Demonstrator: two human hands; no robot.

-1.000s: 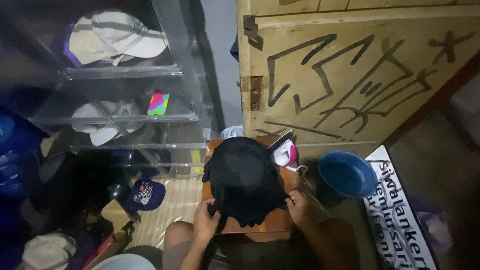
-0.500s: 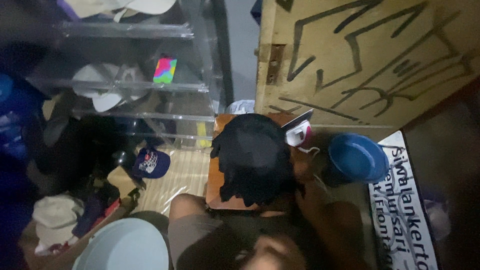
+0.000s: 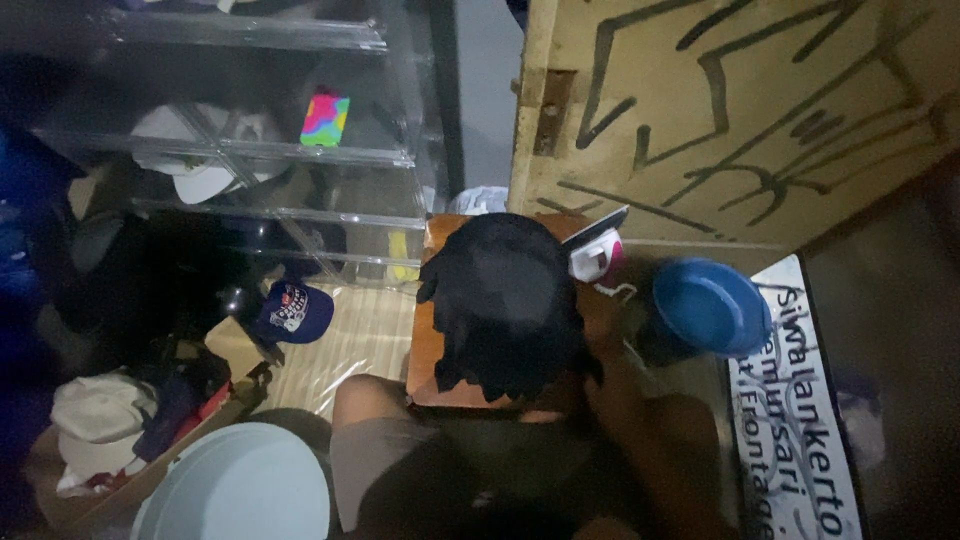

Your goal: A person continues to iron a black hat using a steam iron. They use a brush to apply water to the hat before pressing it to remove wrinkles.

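Dim floor's wooden board (image 3: 428, 345) bears a black cap (image 3: 505, 300); fingers hidden beneath, grip unclear.

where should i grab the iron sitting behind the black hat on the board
Probably by its handle, the upper dark part of the iron. It stands tilted at the far right corner of the wooden board, hemmed by the black hat on its left and the blue bowl on its right. So bring your grip down from above.
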